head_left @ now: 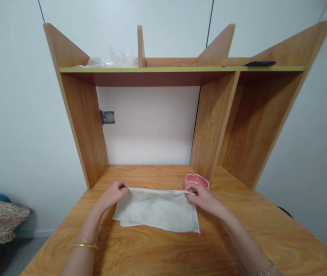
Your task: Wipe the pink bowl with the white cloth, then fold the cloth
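A white cloth (157, 211), folded over in layers, hangs or lies along the wooden desk top, its upper edge stretched between my hands. My left hand (118, 191) pinches the cloth's upper left corner, thumb and fingers pressed together. At the upper right corner, my right hand (199, 196) has its fingers closed on the same edge. Just behind my right hand stands a pink bowl (197, 180) with an angular rim, partly hidden by that hand. Whether the cloth's lower edge touches the desk I cannot tell.
The wooden desk (157, 253) carries a shelf unit (213, 126) at its back. On its upper shelf are a clear plastic bag (113, 60) and a flat black object (259, 63). A wall socket opening (108, 117) shows behind. Patterned fabric (1, 220) lies at far left.
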Available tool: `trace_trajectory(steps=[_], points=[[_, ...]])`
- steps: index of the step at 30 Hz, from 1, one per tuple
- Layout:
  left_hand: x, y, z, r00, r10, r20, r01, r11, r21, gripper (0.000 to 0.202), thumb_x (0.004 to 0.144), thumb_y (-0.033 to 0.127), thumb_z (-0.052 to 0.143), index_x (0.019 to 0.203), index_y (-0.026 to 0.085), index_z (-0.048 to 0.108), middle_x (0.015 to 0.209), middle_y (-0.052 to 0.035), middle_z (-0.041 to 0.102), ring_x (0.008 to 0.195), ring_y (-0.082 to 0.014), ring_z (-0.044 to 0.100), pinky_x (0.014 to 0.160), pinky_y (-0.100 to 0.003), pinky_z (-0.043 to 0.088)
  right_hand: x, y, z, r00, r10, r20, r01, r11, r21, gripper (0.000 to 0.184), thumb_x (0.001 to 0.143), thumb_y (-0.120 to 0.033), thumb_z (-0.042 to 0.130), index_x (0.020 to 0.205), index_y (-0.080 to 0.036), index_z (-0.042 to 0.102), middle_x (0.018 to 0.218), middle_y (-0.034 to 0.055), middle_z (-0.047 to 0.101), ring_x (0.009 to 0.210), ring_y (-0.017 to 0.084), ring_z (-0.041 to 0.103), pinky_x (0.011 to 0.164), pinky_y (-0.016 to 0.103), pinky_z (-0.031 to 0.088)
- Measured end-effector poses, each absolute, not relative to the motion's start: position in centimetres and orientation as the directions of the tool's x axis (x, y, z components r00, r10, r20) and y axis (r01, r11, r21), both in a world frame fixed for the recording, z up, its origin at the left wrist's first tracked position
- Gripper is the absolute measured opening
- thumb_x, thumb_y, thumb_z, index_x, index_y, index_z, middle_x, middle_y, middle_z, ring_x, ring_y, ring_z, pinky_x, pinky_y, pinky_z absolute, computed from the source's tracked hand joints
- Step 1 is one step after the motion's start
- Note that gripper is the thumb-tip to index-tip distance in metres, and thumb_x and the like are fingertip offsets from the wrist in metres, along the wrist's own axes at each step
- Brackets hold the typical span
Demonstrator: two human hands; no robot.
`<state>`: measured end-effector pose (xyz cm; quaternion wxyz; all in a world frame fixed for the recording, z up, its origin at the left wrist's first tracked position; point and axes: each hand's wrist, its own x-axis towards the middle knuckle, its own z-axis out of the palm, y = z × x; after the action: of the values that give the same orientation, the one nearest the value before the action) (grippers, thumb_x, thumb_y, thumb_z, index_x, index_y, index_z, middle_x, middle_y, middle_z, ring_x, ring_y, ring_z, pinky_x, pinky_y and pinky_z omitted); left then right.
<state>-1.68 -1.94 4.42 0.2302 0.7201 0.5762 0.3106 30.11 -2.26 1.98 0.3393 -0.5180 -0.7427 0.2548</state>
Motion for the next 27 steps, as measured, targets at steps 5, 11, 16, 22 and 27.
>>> trace_trajectory(steps=[5,11,16,22,27], points=[[-1.7,-2.4,4.3,0.225,0.965,0.138,0.789,-0.263,0.555,0.018,0.060,0.029,0.039,0.061,0.018,0.053,0.063,0.0006,0.055,0.065,-0.0162,0.049,0.060,-0.024,0.035,30.6,-3.0,2.4,-0.347,0.917,0.198,0.641,0.386,-0.664,0.009,0.059,-0.015,0.047,0.067,-0.017,0.051,0.063,-0.0017,0.050,0.060,0.012,0.045,0.054,0.022,0.032],[-1.5,-2.9,4.8,0.291,0.951,0.102,0.753,-0.293,0.589,0.015,0.059,0.028,0.039,0.060,0.018,0.049,0.062,0.0021,0.051,0.064,-0.0148,0.047,0.058,-0.023,0.035,30.8,-3.5,3.1,-0.379,0.909,0.172,0.594,0.382,-0.708,0.008,0.061,-0.016,0.048,0.068,-0.017,0.052,0.065,-0.0018,0.050,0.061,0.012,0.045,0.055,0.022,0.033],[-1.2,-3.6,6.4,0.221,0.931,0.290,0.593,-0.364,0.718,0.019,0.066,0.036,0.039,0.068,0.019,0.048,0.065,0.0016,0.048,0.067,-0.0155,0.046,0.061,-0.024,0.036,30.4,-3.6,4.6,-0.232,0.918,0.322,0.419,0.393,-0.819,0.011,0.066,-0.029,0.052,0.068,-0.019,0.050,0.073,-0.0004,0.051,0.064,0.012,0.046,0.055,0.022,0.035],[-1.3,-4.8,8.4,0.159,0.924,0.348,0.439,-0.382,0.813,0.022,0.070,0.040,0.043,0.073,0.019,0.047,0.066,0.0031,0.047,0.062,-0.0125,0.044,0.055,-0.021,0.034,30.6,-4.9,6.3,-0.171,0.976,0.131,0.146,0.157,-0.977,0.024,0.067,-0.041,0.055,0.076,-0.021,0.047,0.066,-0.0030,0.050,0.052,0.009,0.043,0.044,0.019,0.028],[-2.0,-4.8,8.8,0.218,0.960,0.175,0.414,-0.253,0.874,0.020,0.069,0.039,0.044,0.074,0.020,0.047,0.061,0.0057,0.044,0.054,-0.0104,0.041,0.047,-0.019,0.030,30.5,-4.6,5.4,-0.210,0.976,0.055,0.226,0.103,-0.969,0.016,0.064,-0.033,0.055,0.069,-0.019,0.048,0.058,-0.0056,0.044,0.047,0.007,0.038,0.043,0.019,0.024]])
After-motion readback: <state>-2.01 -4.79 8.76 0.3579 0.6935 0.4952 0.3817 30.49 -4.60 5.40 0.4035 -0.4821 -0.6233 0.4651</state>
